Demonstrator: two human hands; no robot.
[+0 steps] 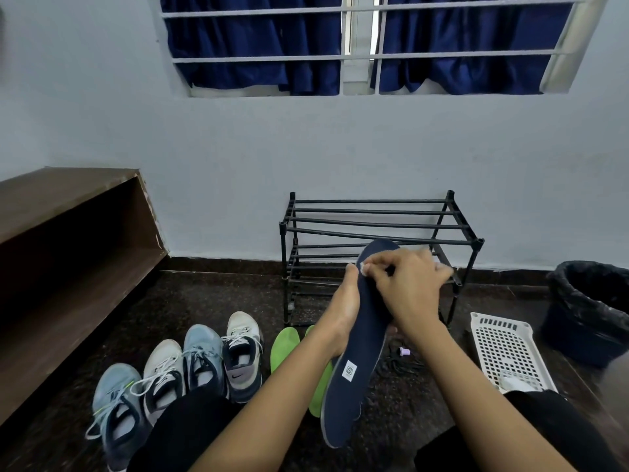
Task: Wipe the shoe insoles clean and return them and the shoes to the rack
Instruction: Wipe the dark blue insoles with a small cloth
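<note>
My left hand point(343, 311) grips a long navy insole point(357, 376) along its left edge and holds it up in front of me. My right hand point(408, 287) pinches a small white wipe point(363, 268) and presses it on the insole's upper part. Two green insoles point(284, 345) lie on the floor behind my left arm, one partly hidden. Several sneakers point(204, 356) stand in a row on the floor at the left. The black shoe rack point(374, 226) stands bare against the wall.
A white perforated basket point(507, 352) lies on the floor at the right, with a black-lined bin point(589, 311) beyond it. A brown wooden bench point(68, 240) runs along the left. A small purple cap and black laces point(405, 359) lie near the basket.
</note>
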